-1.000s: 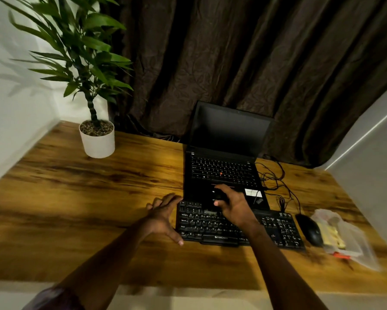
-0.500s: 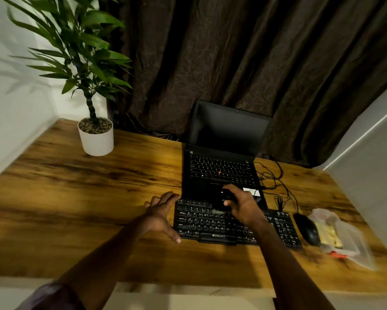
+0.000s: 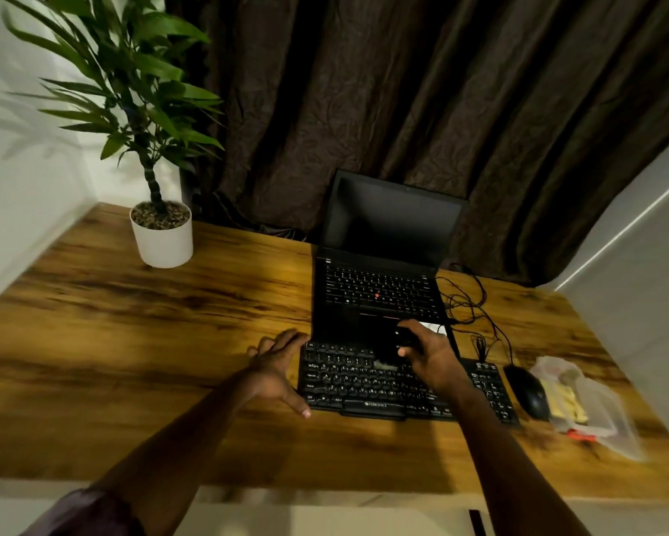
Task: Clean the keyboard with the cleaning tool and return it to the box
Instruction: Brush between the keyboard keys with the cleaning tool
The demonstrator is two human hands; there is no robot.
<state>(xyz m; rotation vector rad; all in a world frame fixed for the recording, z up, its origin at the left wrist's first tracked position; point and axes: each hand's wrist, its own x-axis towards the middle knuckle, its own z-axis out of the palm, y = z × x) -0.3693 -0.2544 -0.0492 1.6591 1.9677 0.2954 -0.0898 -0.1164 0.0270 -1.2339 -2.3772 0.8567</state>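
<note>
A black external keyboard (image 3: 363, 384) lies on the wooden desk in front of an open black laptop (image 3: 379, 288). My right hand (image 3: 429, 353) is shut on a dark cleaning tool (image 3: 392, 348), whose pale brush end touches the keyboard's upper key rows. My left hand (image 3: 278, 365) rests flat against the keyboard's left edge, fingers spread. A clear plastic box (image 3: 584, 404) with yellowish contents sits at the far right of the desk.
A black mouse (image 3: 528, 392) lies between keyboard and box, its cables (image 3: 472, 307) tangled beside the laptop. A potted plant (image 3: 162, 237) stands at the back left. Dark curtains hang behind the wooden desk (image 3: 131, 342); white walls close both sides.
My right hand with the tool has slid to the right along the keyboard's upper rows. My left hand has stayed at the keyboard's left edge.
</note>
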